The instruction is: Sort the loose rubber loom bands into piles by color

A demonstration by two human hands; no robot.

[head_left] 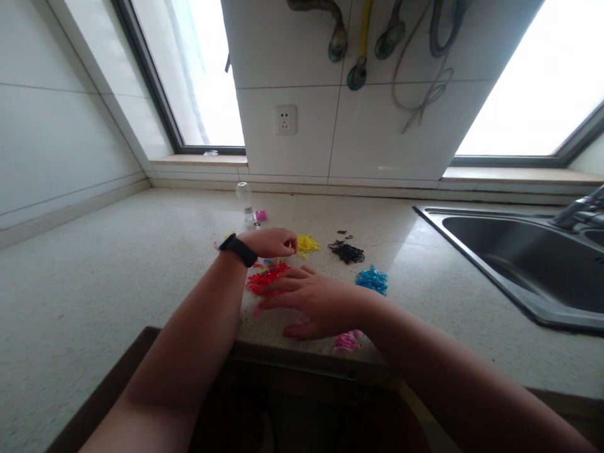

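Note:
My left hand (pixel 277 241), with a dark band on its wrist, has its fingers curled together at the left edge of a pile of yellow rubber bands (pixel 307 245). What its fingertips hold, if anything, is too small to make out. My right hand (pixel 314 302) spreads its fingers low over the counter, fingertips at a heap of red rubber bands (pixel 265 279) that it partly covers. Beyond my right wrist lie blue rubber bands (pixel 372 280) and black rubber bands (pixel 348 252). Pink rubber bands (pixel 347 341) sit near the counter's front edge, beneath my right forearm.
A clear bottle (pixel 244 202) stands toward the back of the speckled counter (pixel 117 251), beside a pink object (pixel 261 215). To the right is a metal sink (pixel 514 270) with a faucet (pixel 582 207). Hoses and a socket (pixel 285 120) are on the tiled wall.

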